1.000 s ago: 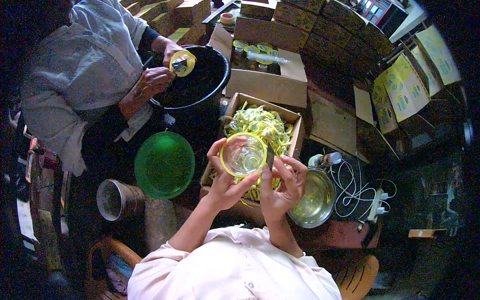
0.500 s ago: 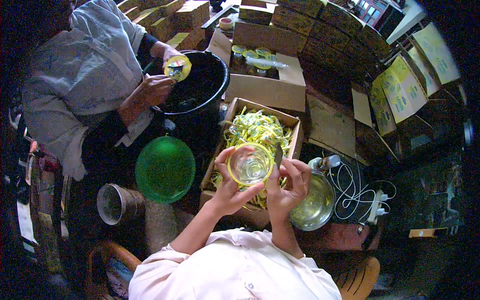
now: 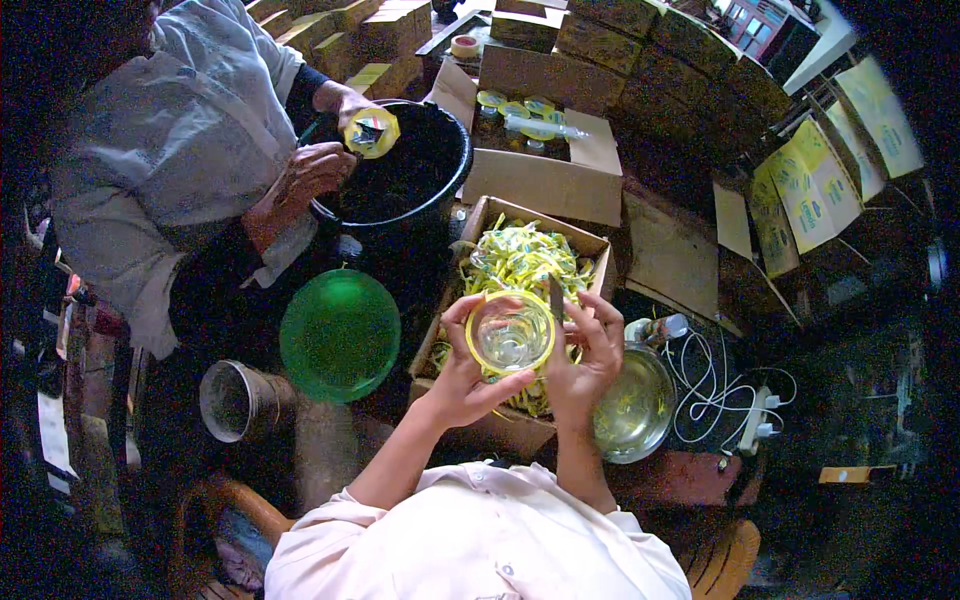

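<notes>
My left hand (image 3: 452,388) is wrapped round a clear plastic cup (image 3: 513,338) with a yellow rim, its open mouth facing up toward me. In my right hand (image 3: 585,368) is a knife (image 3: 556,302), its dark narrow blade pointing away from me close beside the cup's right edge. The handle is mostly hidden by the fingers. Both hands are above a cardboard box (image 3: 490,432) heaped with yellow-green plastic strips (image 3: 525,250).
At left, a co-worker holds a cup with a yellow lid (image 3: 371,133) over a black bucket (image 3: 466,165). A green basin (image 3: 340,335) and a greyish pail (image 3: 230,402) stand left; a shiny bowl (image 3: 655,430), white cables and a power strip (image 3: 752,425) lie right. An open carton (image 3: 545,185) sits beyond.
The whole view has shifted slightly, moving things rightward. The knife blade shows more upright beside the cup rim. The co-worker's lidded cup is tilted a little differently.
</notes>
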Demonstrator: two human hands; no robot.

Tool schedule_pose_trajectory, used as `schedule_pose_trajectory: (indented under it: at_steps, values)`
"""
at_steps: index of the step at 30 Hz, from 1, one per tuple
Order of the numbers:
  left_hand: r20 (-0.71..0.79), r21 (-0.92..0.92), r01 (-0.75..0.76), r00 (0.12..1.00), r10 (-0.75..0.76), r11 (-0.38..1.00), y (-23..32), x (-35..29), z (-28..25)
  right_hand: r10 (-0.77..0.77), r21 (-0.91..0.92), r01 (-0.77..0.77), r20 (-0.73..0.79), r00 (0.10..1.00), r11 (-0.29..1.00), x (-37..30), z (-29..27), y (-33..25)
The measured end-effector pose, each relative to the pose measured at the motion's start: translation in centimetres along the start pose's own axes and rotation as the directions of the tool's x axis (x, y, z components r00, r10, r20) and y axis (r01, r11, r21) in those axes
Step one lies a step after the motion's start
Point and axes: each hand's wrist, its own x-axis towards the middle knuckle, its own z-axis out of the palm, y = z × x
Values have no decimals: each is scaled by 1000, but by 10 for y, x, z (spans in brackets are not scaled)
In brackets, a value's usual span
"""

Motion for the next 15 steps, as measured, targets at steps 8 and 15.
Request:
schedule_pose_trajectory:
  at_steps: [8, 15]
  values:
    - [-146, -235, -4, 989, -31, 972, 14, 9, -21, 231, -498, 48, 482, 845, 866, 5, -13, 41]
    - [-262, -103, -29, 965, 1, 994, 19, 18, -36, 206, -431, 78, 575, 792, 899, -2, -3, 29]
